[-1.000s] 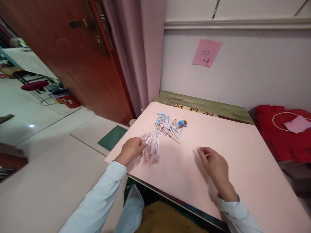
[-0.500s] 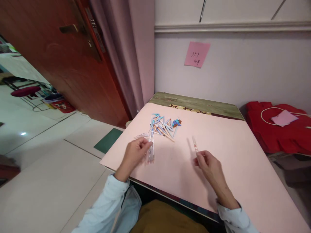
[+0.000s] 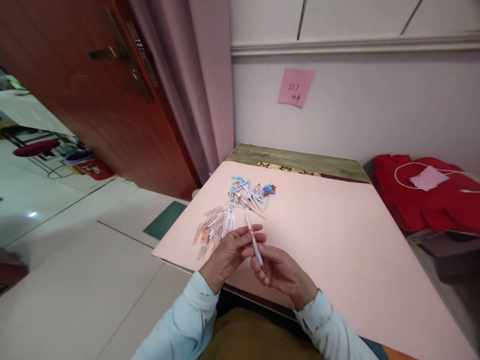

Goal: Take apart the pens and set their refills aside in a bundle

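Both hands meet over the near edge of the bench [image 3: 356, 235], working one pen [image 3: 253, 239]. The left hand [image 3: 225, 256] pinches the pen's upper half, its fingers [image 3: 252, 231] closed on the barrel. The right hand [image 3: 280, 272] clamps the lower end, fingers curled round it. The pen is held off the bench, tilted, top end pointing away toward the piles.

Doing it well, as I judge it:
- Keep the two grips close together so the thin barrel doesn't flex.
- Keep the pen in line with any push or twist; a skewed push would likely jam or pop a part out.
- Stay over the bench so a dropped piece lands there and not on the floor.
- Keep the left sleeve clear of the clear pile [image 3: 212, 229] just beside that hand.

Counts:
- Pen in hand: 1.
- Hands: 2, both the person's own; nobody else is in view.
- Heaps on the bench: 2, the clear pile at the left edge and a blue pile [image 3: 245, 195] further back, the two touching.
- Small blue-orange cluster [image 3: 269, 189] at the blue pile's right end: 1.
- Pieces within the heaps: too small and overlapped to count, clearly dozens.
- Pink note [image 3: 296, 87] on the wall: 1.
- Pink slip [image 3: 427, 178] on the red cloth [image 3: 423, 205] to the right: 1.
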Demonstrator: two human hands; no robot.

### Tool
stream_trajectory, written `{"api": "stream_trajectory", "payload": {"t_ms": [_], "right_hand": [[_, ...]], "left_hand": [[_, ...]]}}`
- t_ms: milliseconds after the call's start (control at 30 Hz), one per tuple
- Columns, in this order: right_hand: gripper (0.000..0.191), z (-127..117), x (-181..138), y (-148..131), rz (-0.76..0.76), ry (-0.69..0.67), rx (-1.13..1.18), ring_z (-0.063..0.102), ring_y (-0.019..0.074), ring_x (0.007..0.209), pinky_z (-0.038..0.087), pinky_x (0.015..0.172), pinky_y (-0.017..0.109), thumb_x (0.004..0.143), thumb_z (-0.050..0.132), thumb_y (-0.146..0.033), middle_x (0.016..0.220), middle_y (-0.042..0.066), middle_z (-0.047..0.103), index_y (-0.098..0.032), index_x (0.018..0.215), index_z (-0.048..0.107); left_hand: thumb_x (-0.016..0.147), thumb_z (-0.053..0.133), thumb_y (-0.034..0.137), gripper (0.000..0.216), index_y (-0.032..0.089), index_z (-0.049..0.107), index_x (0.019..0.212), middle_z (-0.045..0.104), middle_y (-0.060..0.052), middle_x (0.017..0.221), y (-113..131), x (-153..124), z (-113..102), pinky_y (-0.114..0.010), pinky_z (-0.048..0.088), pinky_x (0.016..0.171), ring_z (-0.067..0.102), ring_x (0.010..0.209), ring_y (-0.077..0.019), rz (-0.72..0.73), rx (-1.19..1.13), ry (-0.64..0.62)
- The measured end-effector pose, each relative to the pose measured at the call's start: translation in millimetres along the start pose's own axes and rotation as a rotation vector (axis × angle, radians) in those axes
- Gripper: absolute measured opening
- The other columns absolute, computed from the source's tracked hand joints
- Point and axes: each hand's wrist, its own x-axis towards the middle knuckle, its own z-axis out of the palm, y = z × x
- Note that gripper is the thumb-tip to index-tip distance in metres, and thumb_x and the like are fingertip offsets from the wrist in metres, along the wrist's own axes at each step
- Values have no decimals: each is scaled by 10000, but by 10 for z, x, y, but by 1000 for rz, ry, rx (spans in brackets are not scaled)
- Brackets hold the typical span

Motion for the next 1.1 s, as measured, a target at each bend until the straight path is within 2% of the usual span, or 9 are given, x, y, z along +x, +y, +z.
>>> {"api": "stream_trajectory", "payload": {"t_ms": [100,200,300,467,567,667,833,967,1100], "right_hand": [[366,59,0,16,-42,49,-14,493,48,460,354,458,164,805,728,-488,626,-29,586,-140,913,691],[385,154,18,31,-144,192,-119,511,56,503,388,509,179,706,828,-463,635,-24,599,-137,838,672],[463,218,46,30,-218,351,-227,536,76,543,419,542,198,610,885,-470,657,-25,613,-152,849,647],[618,226,88,28,-80,358,-150,442,66,431,337,438,196,748,614,-747,559,-36,537,-137,837,657],[496,227,92,34,-169,394,-125,470,56,493,348,467,175,693,771,-610,619,-31,564,-141,781,634],[480,234,102,28,-201,378,-64,555,73,621,396,517,167,607,879,-480,818,-17,638,-186,884,620],[532,215,162,23,-136,379,-79,359,35,422,240,402,172,701,741,-644,561,-53,510,-137,835,650],[463,219,181,47,-282,503,-213,476,63,533,348,471,177,572,884,-471,658,-26,582,-147,793,636],[482,233,171,50,-356,617,-361,496,91,523,382,467,206,537,888,-498,624,-26,584,-169,746,604]], "left_hand": [[699,814,304,368,136,721,1013,744,-117,902,-9,-11,25,-301,518,739,686,770,-189,33,-27,12],[643,846,258,259,131,714,827,728,-83,804,-11,3,45,-261,493,645,677,714,-175,118,11,116],[587,871,204,247,132,688,738,704,-46,793,7,30,53,-249,494,706,684,790,-173,195,0,223],[617,861,231,253,133,686,772,684,-34,807,31,62,39,-233,488,715,677,803,-153,201,-3,256],[599,866,206,258,137,675,758,669,-16,821,38,72,47,-231,490,773,684,852,-159,241,-34,284],[604,861,204,266,143,669,778,670,-15,832,44,88,55,-230,496,754,682,851,-159,253,-53,299],[632,850,239,294,136,664,834,701,-56,836,38,111,32,-249,513,722,678,829,-169,238,-37,307],[629,848,247,302,137,657,835,711,-63,820,4,112,33,-292,538,740,680,769,-171,254,-66,358],[624,849,252,306,142,668,844,709,-51,813,-29,122,52,-298,544,761,681,758,-163,271,-80,387]]}}
